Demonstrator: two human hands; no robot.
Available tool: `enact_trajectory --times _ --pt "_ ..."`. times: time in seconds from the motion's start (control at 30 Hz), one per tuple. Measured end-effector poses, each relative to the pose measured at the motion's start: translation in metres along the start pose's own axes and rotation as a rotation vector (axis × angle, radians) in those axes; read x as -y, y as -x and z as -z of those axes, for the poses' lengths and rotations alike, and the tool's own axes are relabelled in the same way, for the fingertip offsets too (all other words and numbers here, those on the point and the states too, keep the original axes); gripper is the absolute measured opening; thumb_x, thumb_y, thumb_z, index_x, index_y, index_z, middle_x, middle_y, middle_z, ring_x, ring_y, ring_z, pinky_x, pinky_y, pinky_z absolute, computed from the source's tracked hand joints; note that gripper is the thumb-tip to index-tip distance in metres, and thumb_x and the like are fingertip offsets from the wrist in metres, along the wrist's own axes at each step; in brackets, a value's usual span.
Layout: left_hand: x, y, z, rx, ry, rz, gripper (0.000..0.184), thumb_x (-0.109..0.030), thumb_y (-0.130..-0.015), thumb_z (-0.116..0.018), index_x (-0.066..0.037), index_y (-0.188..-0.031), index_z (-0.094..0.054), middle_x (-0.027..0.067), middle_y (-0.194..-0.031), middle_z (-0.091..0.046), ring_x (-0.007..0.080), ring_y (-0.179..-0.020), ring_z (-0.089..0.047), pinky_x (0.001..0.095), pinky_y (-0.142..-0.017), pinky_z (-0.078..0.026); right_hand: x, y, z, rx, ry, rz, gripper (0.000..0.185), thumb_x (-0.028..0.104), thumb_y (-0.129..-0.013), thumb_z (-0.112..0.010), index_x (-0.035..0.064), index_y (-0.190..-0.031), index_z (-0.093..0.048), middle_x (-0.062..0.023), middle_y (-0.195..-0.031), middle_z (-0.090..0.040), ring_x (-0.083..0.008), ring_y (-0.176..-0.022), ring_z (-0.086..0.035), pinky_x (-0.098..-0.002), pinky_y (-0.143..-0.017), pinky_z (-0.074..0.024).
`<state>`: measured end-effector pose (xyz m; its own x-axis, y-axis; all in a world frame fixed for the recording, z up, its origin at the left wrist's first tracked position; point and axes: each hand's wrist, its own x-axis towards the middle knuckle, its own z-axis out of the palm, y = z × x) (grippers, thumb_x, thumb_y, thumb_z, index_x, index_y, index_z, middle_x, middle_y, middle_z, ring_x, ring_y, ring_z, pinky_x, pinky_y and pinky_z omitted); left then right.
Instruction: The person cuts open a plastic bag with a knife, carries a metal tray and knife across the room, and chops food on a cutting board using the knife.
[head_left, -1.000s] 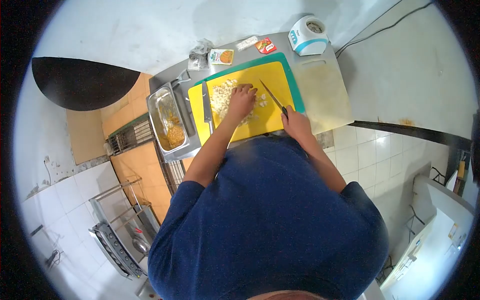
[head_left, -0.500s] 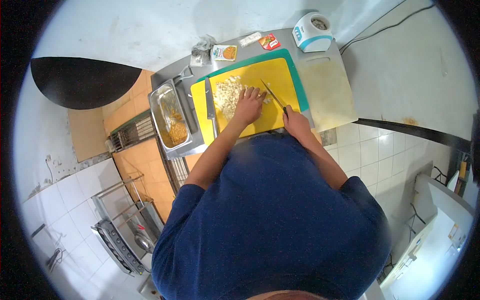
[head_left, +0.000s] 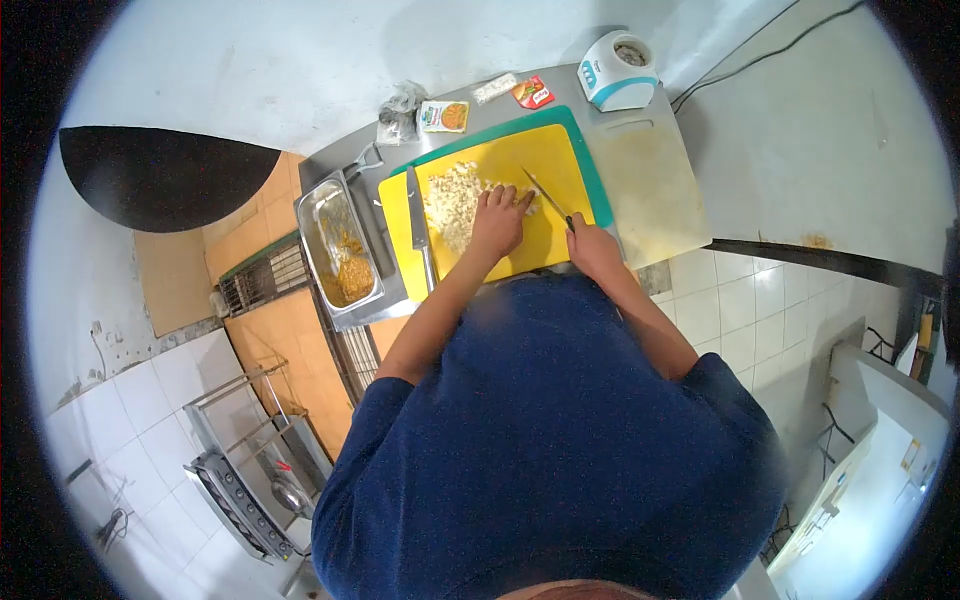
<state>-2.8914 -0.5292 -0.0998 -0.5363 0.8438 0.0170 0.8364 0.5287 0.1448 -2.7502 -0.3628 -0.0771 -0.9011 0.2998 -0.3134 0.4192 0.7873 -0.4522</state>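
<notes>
My right hand (head_left: 594, 245) is closed around the dark handle of a knife (head_left: 547, 194), whose blade points up and left over the yellow cutting board (head_left: 545, 155). My left hand (head_left: 498, 222) lies over the middle of the board, palm down, fingers spread near small pale pieces left of the knife. A pile of chopped white pieces (head_left: 453, 198) lies beside it on the left. Along the board's left side rests a second, wider knife (head_left: 416, 210), untouched. Under the yellow board a green board (head_left: 592, 180) shows at the top and right.
A steel pan (head_left: 312, 225) with orange-brown food stands left of the boards. Behind them are a plastic bag (head_left: 397, 125), a green-and-white packet (head_left: 443, 116), a white packet (head_left: 495, 88) and a red packet (head_left: 533, 92). A white appliance (head_left: 617, 72) stands behind a pale board (head_left: 655, 185).
My left hand has moved right, off the chopped pile and closer to the knife blade. My right hand keeps its hold on the knife, nearly in the same place.
</notes>
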Motion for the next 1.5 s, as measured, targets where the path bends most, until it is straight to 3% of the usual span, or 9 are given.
enact_trajectory --times 0.8,0.97,1.17,1.5 --pt "-0.009 0.007 -0.011 -0.065 -0.028 0.068 0.054 -0.017 -0.081 -0.054 -0.019 -0.136 -0.057 0.0161 -0.134 -0.05 0.0332 -0.123 -0.046 0.0514 -0.105 -0.032 -0.006 -0.022 -0.031 0.029 -0.111 0.018 0.028 0.023 -0.096 -0.048 -0.0009 -0.11 -0.045 -0.0307 -0.083 -0.065 -0.0484 -0.079 -0.064 -0.0572 -0.071 -0.0516" --pt "-0.008 0.005 -0.009 0.014 0.007 0.084 0.056 -0.017 -0.084 -0.052 -0.02 -0.139 -0.053 0.0167 -0.136 -0.048 0.0355 -0.127 -0.043 0.0559 -0.107 -0.031 0.017 -0.027 0.004 0.083 -0.108 -0.012 0.028 0.022 -0.095 -0.048 -0.0016 -0.11 -0.046 -0.0319 -0.085 -0.065 -0.0482 -0.081 -0.065 -0.057 -0.074 -0.0519" --pt "-0.012 0.006 -0.011 0.017 0.01 0.114 0.056 -0.017 -0.084 -0.051 -0.02 -0.14 -0.052 0.0169 -0.138 -0.046 0.0368 -0.13 -0.04 0.0617 -0.108 -0.027 0.011 -0.018 -0.02 0.083 -0.08 -0.098 0.027 0.02 -0.094 -0.049 -0.0019 -0.109 -0.047 -0.0316 -0.086 -0.065 -0.0486 -0.081 -0.065 -0.0575 -0.075 -0.0517" --pt "-0.008 0.011 -0.016 -0.008 0.04 0.1 0.063 -0.018 -0.081 -0.054 -0.02 -0.143 -0.048 0.0189 -0.138 -0.044 0.0378 -0.132 -0.038 0.0644 -0.109 -0.023 0.009 -0.017 -0.026 0.037 -0.118 -0.064 0.028 0.022 -0.094 -0.05 -0.002 -0.109 -0.047 -0.0317 -0.086 -0.065 -0.0489 -0.081 -0.065 -0.0573 -0.072 -0.0517"
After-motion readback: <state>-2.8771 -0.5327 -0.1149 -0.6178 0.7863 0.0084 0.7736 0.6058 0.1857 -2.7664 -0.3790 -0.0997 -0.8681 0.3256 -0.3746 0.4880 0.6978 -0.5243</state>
